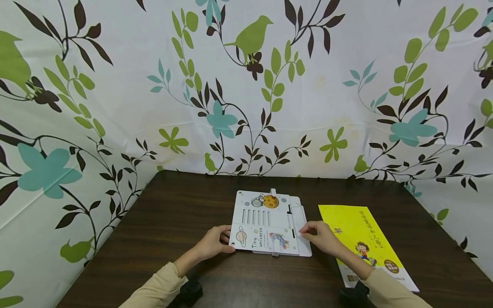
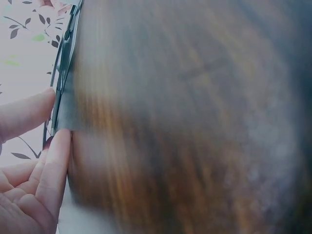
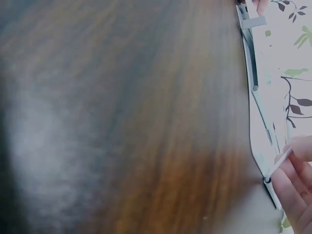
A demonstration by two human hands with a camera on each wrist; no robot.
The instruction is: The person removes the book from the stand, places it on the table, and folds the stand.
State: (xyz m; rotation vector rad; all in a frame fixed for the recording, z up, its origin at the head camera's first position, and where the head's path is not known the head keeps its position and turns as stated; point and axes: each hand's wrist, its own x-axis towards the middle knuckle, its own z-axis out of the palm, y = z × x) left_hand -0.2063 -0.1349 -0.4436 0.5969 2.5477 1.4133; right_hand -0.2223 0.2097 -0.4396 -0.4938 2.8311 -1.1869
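A white book stand [image 1: 265, 222], printed with planets, a rocket and the words "Tiny universe", lies nearly flat on the table. My left hand [image 1: 213, 240] holds its lower left edge. In the left wrist view, thumb and fingertips [image 2: 60, 139] sit on either side of the thin edge. At the right side, my right hand [image 1: 321, 237] pinches a thin white piece [image 3: 280, 162] of the stand between thumb and fingers, lifted at an angle in the right wrist view. A white clip [image 1: 275, 248] sits on the near edge. The stand's underside is hidden in the head view.
A yellow book [image 1: 352, 226] with a cartoon child on its cover lies at the right, partly under my right forearm. The dark wooden table [image 1: 185, 201] ends at a patterned cloth [image 1: 308, 107] behind and at the sides.
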